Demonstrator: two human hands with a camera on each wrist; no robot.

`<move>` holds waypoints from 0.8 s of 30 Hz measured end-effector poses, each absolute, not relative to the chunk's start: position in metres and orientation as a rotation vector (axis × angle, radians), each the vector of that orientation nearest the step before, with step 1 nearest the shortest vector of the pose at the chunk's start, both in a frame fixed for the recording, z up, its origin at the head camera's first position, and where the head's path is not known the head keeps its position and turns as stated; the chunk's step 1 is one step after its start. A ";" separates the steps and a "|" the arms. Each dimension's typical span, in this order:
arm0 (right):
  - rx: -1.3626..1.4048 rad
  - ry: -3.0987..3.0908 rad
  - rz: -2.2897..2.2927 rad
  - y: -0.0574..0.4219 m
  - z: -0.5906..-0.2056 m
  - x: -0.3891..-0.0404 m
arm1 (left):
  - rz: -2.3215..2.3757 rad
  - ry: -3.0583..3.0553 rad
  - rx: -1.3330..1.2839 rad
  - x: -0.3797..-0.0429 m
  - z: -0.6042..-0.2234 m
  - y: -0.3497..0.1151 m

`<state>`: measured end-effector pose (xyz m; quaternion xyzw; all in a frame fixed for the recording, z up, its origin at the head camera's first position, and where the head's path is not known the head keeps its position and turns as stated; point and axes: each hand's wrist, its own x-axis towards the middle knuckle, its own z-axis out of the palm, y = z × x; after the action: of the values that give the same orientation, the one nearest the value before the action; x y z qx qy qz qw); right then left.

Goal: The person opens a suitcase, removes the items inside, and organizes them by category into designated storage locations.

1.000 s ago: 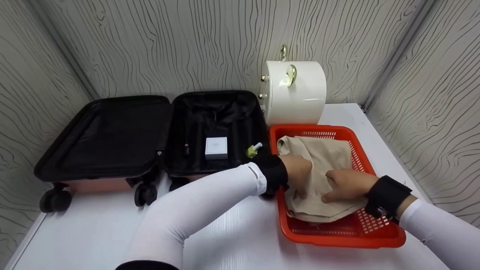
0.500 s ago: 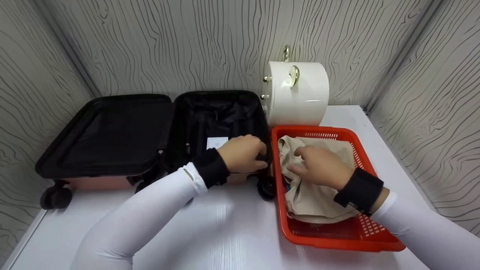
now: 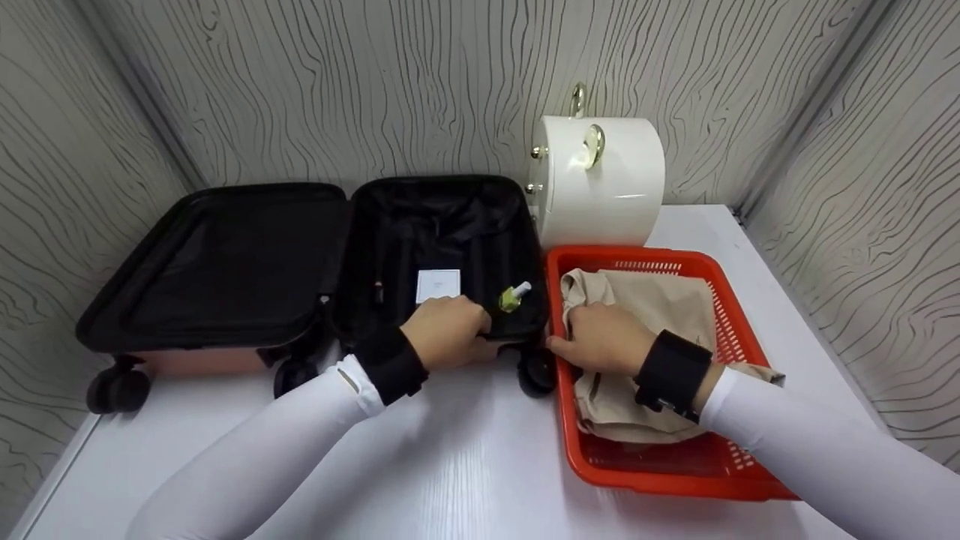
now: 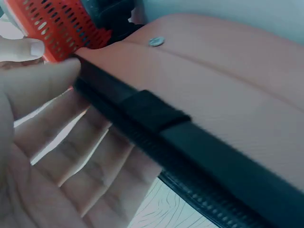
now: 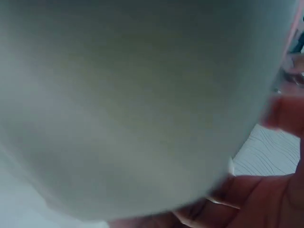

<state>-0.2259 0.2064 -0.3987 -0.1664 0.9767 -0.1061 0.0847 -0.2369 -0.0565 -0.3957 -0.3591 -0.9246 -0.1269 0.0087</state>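
An open pink suitcase [image 3: 225, 262] with black lining lies flat. My left hand [image 3: 448, 332] holds its near rim; in the left wrist view the thumb lies outside the black edge [image 4: 152, 110] and the fingers behind it. A white box [image 3: 439, 282], a yellow-green bottle [image 3: 510, 300] with a white cap and a thin dark stick [image 3: 378, 291] lie inside. My right hand [image 3: 609, 337] is at the left side of a beige cloth [image 3: 667, 307] in a red basket [image 3: 675, 480]. Pale cloth [image 5: 123, 123] hides its fingertips in the right wrist view.
Behind the basket stands a white drum-shaped thing [image 3: 615, 180] with gold handles. Black wheels [image 3: 536, 373] stick out at the suitcase's near side. Patterned walls [image 3: 420, 90] enclose the white table [image 3: 465, 465] at the back and sides.
My left hand has left the cloth and moved left onto the suitcase rim. The right hand lifted off the cloth, moved left and came down at its left side. The cloth is rumpled differently.
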 end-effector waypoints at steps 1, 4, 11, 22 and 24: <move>-0.487 2.911 -0.319 0.206 -0.399 -0.226 | -0.392 -2.878 -1.115 -0.237 -0.397 -0.057; -0.464 2.891 -0.340 0.207 -0.398 -0.225 | -0.390 -2.846 -1.089 -0.236 -0.400 -0.059; -0.378 2.830 -0.464 0.221 -0.397 -0.217 | -0.448 -2.789 -1.046 -0.236 -0.408 -0.063; -0.316 2.868 -0.444 0.266 -0.394 -0.213 | -0.440 -2.805 -1.024 -0.237 -0.410 -0.063; -0.296 2.842 -0.448 0.276 -0.393 -0.215 | -0.441 -2.811 -1.017 -0.237 -0.411 -0.063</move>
<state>-0.2146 0.2760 -0.3926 -0.1016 0.9749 -0.1538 0.1245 -0.2367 -0.0626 -0.4107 -0.3358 -0.9287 -0.1457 0.0598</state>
